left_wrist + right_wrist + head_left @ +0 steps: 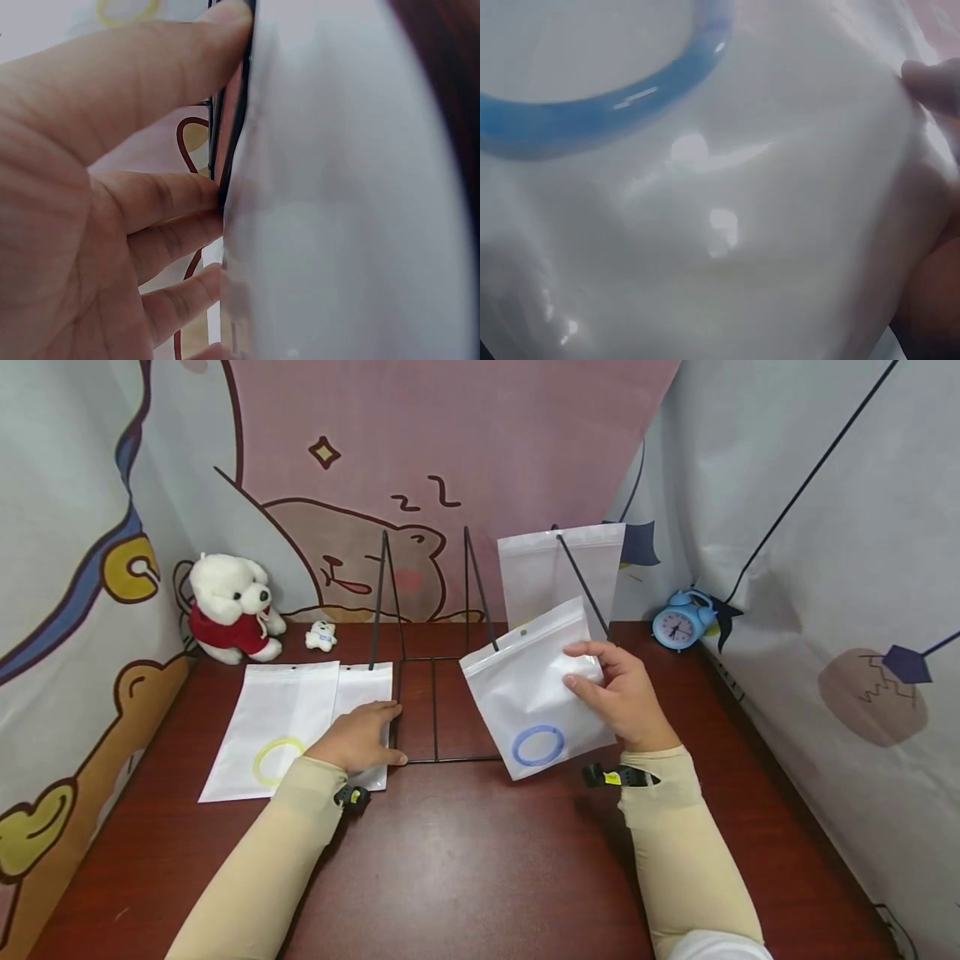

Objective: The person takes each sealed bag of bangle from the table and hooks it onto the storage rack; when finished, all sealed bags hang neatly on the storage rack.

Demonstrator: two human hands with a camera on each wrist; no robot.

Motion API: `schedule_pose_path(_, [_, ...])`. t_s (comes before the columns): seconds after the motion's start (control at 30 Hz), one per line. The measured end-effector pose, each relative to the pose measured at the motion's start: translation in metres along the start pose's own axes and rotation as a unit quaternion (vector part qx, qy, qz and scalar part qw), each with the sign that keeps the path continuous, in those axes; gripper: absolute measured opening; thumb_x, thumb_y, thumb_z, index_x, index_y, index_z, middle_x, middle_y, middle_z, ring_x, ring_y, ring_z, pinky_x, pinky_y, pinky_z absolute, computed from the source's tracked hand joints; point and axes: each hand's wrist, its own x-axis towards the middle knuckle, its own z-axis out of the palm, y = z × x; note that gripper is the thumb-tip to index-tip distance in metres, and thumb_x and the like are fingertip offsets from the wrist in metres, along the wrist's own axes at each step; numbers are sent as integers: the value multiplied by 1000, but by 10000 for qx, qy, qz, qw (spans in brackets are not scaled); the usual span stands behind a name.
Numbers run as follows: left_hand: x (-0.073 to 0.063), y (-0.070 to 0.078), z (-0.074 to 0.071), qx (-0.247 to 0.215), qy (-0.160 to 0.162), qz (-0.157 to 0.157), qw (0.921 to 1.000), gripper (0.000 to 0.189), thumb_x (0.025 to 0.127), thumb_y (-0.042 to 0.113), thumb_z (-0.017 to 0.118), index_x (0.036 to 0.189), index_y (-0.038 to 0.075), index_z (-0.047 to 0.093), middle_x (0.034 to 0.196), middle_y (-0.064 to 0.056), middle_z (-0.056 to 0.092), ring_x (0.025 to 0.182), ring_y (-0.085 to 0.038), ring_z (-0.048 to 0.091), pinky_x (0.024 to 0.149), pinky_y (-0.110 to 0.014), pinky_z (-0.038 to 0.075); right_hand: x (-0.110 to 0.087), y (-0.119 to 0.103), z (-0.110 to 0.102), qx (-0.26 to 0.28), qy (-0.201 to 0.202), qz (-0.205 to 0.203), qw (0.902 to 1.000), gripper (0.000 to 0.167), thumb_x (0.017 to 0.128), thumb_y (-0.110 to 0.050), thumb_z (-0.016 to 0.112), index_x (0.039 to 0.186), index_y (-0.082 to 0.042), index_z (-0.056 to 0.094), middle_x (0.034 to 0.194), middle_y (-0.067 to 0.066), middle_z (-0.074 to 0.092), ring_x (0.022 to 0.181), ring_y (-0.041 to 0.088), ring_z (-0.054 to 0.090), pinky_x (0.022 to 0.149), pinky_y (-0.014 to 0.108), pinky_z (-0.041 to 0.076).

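My right hand (618, 693) pinches the right edge of a white zip bag (487, 681), thumb in front. The bag is tilted, and a blue ring (537, 746) shows near its bottom. Its top edge meets the front end of a rod on the black wire rack (435, 710). Fingers and thumb of my left hand (360, 735) are extended against the rack's left side. That hand overlaps a white bag (367, 683). Left of it is another white bag (288, 702) with a yellow ring (264, 760), partly hidden by my forearm.
Another white bag (532, 568) is at the rack's rear right rod. A white plush bear (228, 593) in red and a small white figurine (321, 636) sit back left. A blue alarm clock (678, 622) stands back right. Printed cloth walls enclose the brown table (465, 877).
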Motion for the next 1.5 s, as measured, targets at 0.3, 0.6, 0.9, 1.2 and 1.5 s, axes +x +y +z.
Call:
schedule_pose_path(0.3, [0, 0, 0, -9, -6, 11, 10000, 92, 87, 41, 84, 158, 0, 45, 166, -19, 42, 154, -42, 37, 119, -65, 36, -5, -12, 7, -112, -470, -410, 9980, 36, 97, 0, 72, 132, -5, 67, 127, 12, 68, 99, 21, 73, 77, 37, 65])
schedule_pose_path(0.6, [1, 1, 0, -37, -53, -5, 10000, 93, 87, 41, 84, 159, 0, 44, 166, -19, 41, 154, -42, 36, 120, -64, 35, -14, -31, 9, -174, -683, -624, 9956, 37, 95, 6, 69, 130, -5, 68, 129, 5, 68, 103, 22, 73, 80, 37, 64])
schedule_pose_path(0.9, [0, 2, -1, -57, -27, 18, 10000, 91, 87, 41, 84, 158, -1, 44, 166, -20, 42, 154, -42, 37, 119, -65, 36, -19, -39, 8, -35, -781, -986, 9921, 39, 92, 13, 66, 128, -2, 68, 129, 7, 67, 104, 21, 72, 81, 36, 64])
schedule_pose_path(1.2, [-1, 1, -1, -54, -7, 20, 10000, 91, 87, 39, 84, 158, -1, 45, 165, -20, 42, 153, -42, 37, 119, -64, 36, -19, -42, 12, -69, -666, -1009, 9926, 40, 94, 10, 66, 133, -1, 65, 130, 5, 67, 105, 22, 73, 81, 44, 64])
schedule_pose_path(1.5, [0, 1, 0, -32, 22, 18, 10000, 91, 86, 40, 84, 158, -1, 45, 165, -20, 42, 153, -43, 38, 118, -65, 37, -18, -44, 15, -228, -521, -945, 9939, 43, 96, 8, 67, 137, -5, 65, 131, 7, 67, 105, 19, 74, 82, 40, 64])
